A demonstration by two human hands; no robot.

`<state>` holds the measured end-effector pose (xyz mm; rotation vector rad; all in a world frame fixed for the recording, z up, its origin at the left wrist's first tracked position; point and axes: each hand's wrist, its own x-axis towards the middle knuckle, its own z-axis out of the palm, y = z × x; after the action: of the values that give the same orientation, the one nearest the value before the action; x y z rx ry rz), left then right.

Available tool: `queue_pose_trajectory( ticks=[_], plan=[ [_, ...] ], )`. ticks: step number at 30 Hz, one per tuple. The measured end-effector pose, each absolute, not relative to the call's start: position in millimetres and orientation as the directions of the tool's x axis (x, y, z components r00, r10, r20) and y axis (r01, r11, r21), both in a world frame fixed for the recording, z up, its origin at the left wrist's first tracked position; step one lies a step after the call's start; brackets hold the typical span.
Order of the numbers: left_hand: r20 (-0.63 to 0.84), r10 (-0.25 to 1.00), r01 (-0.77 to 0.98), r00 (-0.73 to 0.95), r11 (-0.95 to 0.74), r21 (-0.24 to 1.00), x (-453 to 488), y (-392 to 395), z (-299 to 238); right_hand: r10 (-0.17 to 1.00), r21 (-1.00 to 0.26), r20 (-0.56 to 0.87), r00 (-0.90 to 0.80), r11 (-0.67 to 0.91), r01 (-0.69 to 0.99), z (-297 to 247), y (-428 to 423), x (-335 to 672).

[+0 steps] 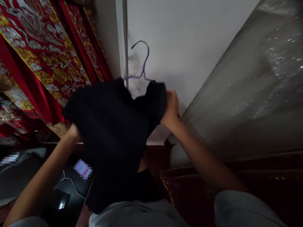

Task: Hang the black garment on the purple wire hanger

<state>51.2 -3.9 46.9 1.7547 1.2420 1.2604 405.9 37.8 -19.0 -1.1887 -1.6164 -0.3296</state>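
A dark shirt [109, 116] hangs in front of me on a thin purple wire hanger [143, 67], whose hook points up and to the left. The neckline dips just below the hanger's middle. At the shirt's right shoulder, my right hand [172, 105] is closed around the cloth, its fingers partly hidden. My left hand [75, 131] reaches to the shirt's left side. Only the wrist and part of that hand show; dark cloth covers the fingers. The lower part of the shirt drops toward my lap.
Red cloth embroidered in gold and silver [59, 69] hangs at the left. Behind the hanger is a white wall [189, 34], with a plastic-wrapped bulk [248, 88] at the right. A lit phone [81, 168] and a cable lie on a dark surface [73, 189] at lower left. Someone's grey-clad leg [23, 173] is nearby.
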Motion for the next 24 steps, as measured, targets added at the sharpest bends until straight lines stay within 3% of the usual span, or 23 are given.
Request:
queue_pose_trajectory(
  ticks=[1,3,5,8,11,14,17,20,24],
  plan=[
    [0.283,0.957,0.295,0.059,-0.288,0.911,48,-7,37,0.524,-0.331,0.849,0.067,0.428,0.841,-6,40,411],
    [0.164,0.985,0.019,0.058,-0.166,0.986,50,-13,15,0.560,-0.311,0.827,0.046,0.388,0.868,23,43,413],
    [0.130,0.991,-0.157,0.019,-0.125,0.980,60,-16,-8,0.629,-0.274,0.777,-0.026,0.376,0.885,47,41,407],
    [0.158,0.977,-0.131,-0.146,-0.178,0.975,75,-19,-35,0.691,-0.222,0.715,-0.110,0.374,0.900,65,33,397],
    [0.049,0.961,-0.160,-0.274,-0.096,0.982,81,-25,-52,0.697,-0.225,0.708,-0.116,0.378,0.898,63,24,395],
    [-0.010,0.956,-0.214,-0.294,-0.055,0.975,81,-32,-60,0.727,-0.273,0.685,-0.038,0.304,0.913,57,21,400],
    [0.091,0.950,-0.165,-0.300,-0.146,0.975,83,-37,-57,0.765,-0.302,0.644,0.013,0.238,0.923,58,25,398],
    [0.161,0.925,-0.137,-0.345,-0.219,0.966,86,-41,-53,0.751,-0.261,0.657,-0.055,0.296,0.919,61,28,395],
    [0.044,0.919,-0.206,-0.391,-0.134,0.969,89,-54,-58,0.691,-0.215,0.689,-0.219,0.483,0.849,56,18,401]
  ],
)
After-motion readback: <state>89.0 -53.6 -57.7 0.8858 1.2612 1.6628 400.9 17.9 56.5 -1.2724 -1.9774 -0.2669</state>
